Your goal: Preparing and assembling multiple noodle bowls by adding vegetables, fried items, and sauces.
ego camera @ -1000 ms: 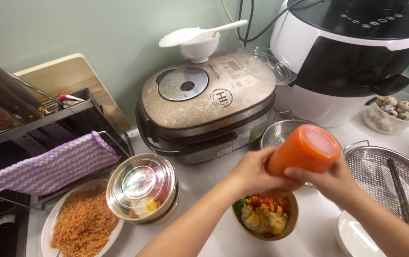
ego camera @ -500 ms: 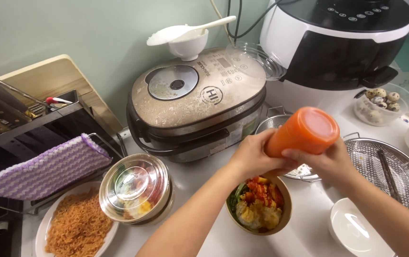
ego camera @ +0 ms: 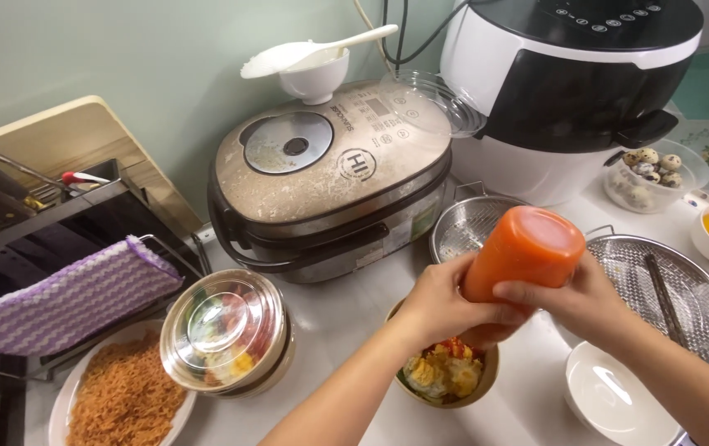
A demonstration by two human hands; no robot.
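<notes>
Both my hands hold an orange squeeze bottle (ego camera: pixel 524 252) upside down over a small bowl (ego camera: pixel 483 385) of mixed food with yellow, green and red pieces. My left hand (ego camera: pixel 439 302) wraps the bottle's lower part from the left. From the right, my right hand (ego camera: pixel 573 299) grips its side. The bottle's nozzle end is hidden behind my hands, just above the food.
A rice cooker (ego camera: pixel 330 177) stands behind the bowl, with a white air fryer (ego camera: pixel 565 91) to its right. Two metal strainers (ego camera: pixel 672 293) lie at right, an empty white dish (ego camera: pixel 610 396) in front. At left are a lidded steel bowl (ego camera: pixel 226 330) and a plate of orange noodles (ego camera: pixel 119 400).
The bottle has tilted more steeply, base raised, and dropped closer to the bowl. My hands stayed on it.
</notes>
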